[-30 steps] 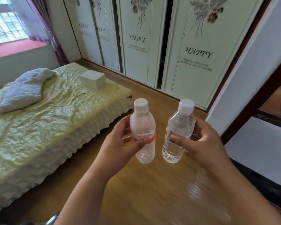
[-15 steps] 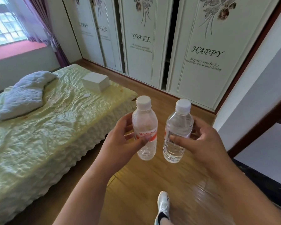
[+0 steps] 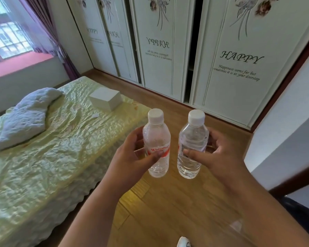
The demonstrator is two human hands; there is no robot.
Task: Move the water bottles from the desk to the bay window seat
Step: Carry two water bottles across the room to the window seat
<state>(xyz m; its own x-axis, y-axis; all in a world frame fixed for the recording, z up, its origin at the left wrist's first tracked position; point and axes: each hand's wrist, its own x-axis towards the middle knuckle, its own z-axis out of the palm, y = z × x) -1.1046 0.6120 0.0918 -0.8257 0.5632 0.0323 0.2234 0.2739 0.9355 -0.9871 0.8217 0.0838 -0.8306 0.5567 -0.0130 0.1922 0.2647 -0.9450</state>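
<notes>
With fingers and thumb curled round its middle, the left hand (image 3: 132, 157) grips one upright bottle (image 3: 156, 145); the right hand (image 3: 219, 157) grips a second bottle (image 3: 192, 147) the same way. Both bottles are capped, held side by side and apart, above the wooden floor (image 3: 168, 211). The bed (image 3: 43, 157) lies left; the window seat (image 3: 20, 63) is beyond it.

view: we're swinging left toward the bay window seat (image 3: 20, 64), more window showing now
bed (image 3: 43, 157): sliding further into frame
wardrobe doors (image 3: 239, 59): drifting right and growing larger
shoe (image 3: 184, 244): dropping back to the bottom edge after stepping in half a second ago
bottles: we're closing the gap slightly, caps levelling
</notes>
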